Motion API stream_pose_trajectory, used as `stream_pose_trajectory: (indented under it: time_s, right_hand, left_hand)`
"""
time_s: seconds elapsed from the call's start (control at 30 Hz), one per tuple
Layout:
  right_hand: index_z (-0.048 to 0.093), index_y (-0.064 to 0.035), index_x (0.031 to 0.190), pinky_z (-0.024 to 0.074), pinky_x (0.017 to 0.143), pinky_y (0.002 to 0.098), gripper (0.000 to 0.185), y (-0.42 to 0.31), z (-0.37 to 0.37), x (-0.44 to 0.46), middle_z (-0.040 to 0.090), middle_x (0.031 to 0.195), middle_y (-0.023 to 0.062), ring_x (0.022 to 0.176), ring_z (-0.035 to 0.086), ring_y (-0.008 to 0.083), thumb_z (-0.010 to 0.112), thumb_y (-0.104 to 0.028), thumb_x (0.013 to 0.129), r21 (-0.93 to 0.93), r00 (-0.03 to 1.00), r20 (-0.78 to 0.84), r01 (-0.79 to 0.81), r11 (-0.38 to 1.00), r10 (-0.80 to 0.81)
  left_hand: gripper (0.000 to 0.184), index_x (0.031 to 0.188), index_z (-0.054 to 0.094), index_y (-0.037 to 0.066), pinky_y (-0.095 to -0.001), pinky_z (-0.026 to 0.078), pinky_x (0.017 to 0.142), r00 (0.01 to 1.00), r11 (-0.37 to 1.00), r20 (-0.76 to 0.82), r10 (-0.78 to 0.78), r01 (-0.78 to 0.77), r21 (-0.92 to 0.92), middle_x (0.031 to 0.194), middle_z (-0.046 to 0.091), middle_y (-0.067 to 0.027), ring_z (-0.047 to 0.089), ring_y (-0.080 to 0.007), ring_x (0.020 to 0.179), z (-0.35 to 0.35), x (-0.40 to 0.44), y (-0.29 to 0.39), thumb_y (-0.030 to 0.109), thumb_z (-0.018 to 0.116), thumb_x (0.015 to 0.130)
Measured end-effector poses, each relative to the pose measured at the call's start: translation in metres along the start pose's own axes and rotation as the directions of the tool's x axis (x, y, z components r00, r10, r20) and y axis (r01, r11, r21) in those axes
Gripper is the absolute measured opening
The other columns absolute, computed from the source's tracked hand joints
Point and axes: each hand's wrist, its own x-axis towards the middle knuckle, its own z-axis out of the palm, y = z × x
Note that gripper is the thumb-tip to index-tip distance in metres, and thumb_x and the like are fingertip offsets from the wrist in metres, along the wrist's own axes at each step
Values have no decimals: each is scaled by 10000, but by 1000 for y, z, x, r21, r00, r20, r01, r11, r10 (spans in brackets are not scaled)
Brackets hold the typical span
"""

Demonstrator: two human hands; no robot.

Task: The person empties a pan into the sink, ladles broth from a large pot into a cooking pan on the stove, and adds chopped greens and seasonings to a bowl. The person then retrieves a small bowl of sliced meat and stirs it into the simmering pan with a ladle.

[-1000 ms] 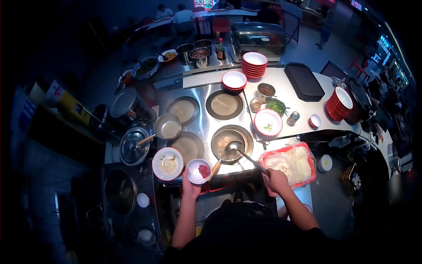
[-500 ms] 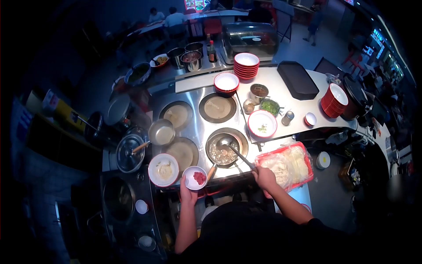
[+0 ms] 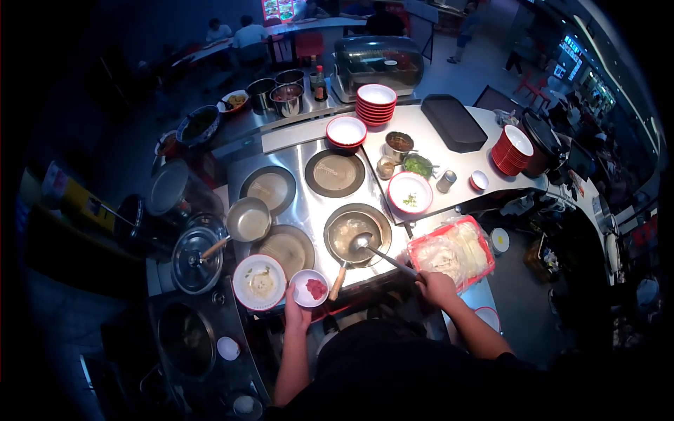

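My left hand (image 3: 298,313) is closed on the rim and side of a small white bowl (image 3: 303,297), which holds a lump of red raw meat (image 3: 316,289). The fingers of my right hand (image 3: 437,289) are wrapped round the handle of a metal ladle (image 3: 397,263). Its head rests inside a saucepan (image 3: 388,223) of cloudy liquid, near the front right wall. The saucepan's wooden handle (image 3: 338,282) points toward me, just right of the small bowl. A red-rimmed bowl (image 3: 242,295) with pale food in it stands left of my left hand.
Another saucepan (image 3: 248,219) sits on the left of the steel cooktop (image 3: 298,158). Close to my right hand is a red tray (image 3: 484,231) of plastic-covered noodles or dough. Beyond are a bowl with chopped greens (image 3: 410,193) and stacked red bowls (image 3: 375,107).
The view has shifted slightly. Within the saucepan the ladle's head has moved toward me, to the near right side. My left hand still holds the bowl of meat.
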Motion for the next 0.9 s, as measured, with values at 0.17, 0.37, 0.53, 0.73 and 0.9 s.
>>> stream_pose_trajectory:
  time_s: [0.17,0.37,0.53,0.73,0.9]
  right_hand:
    - [667,-99,991,518,737,513,215,-6,20,12,694,873,185,832,663,406,649,-297,910,-3,997,-67,-45,999,45]
    - [667,-110,996,519,741,512,220,-26,22,14,692,867,178,838,663,402,655,-310,906,11,998,-40,-48,999,48]
    - [681,-105,986,521,754,499,214,-21,10,-2,696,881,170,862,666,386,650,-303,911,-26,998,-11,-60,998,60]
    - [686,-88,982,519,758,502,239,-15,14,4,694,869,185,850,663,399,660,-312,904,43,997,-64,-39,998,41]
    - [689,-63,975,522,783,496,274,-19,17,10,696,883,204,855,661,415,664,-325,903,199,992,-96,-58,978,78]
  left_hand:
    - [440,1343,508,49,-450,437,1095,1000,1000,7,-28,28,-7,1342,581,-120,554,-276,1264,-13,5,8,339,527,1012]
    - [443,1343,505,45,-450,435,1097,998,998,29,-56,56,4,1343,577,-125,552,-278,1263,-9,2,16,339,526,1012]
    - [451,1350,496,40,-449,431,1101,996,998,49,-68,68,7,1343,577,-128,553,-279,1261,-14,11,14,338,523,1012]
    - [453,1344,498,41,-454,443,1092,994,996,55,-93,92,20,1346,576,-124,555,-282,1261,-11,13,14,344,528,1008]
    - [447,1331,511,40,-456,449,1087,995,996,46,-85,83,34,1334,585,-126,563,-286,1251,-7,11,17,343,527,1003]
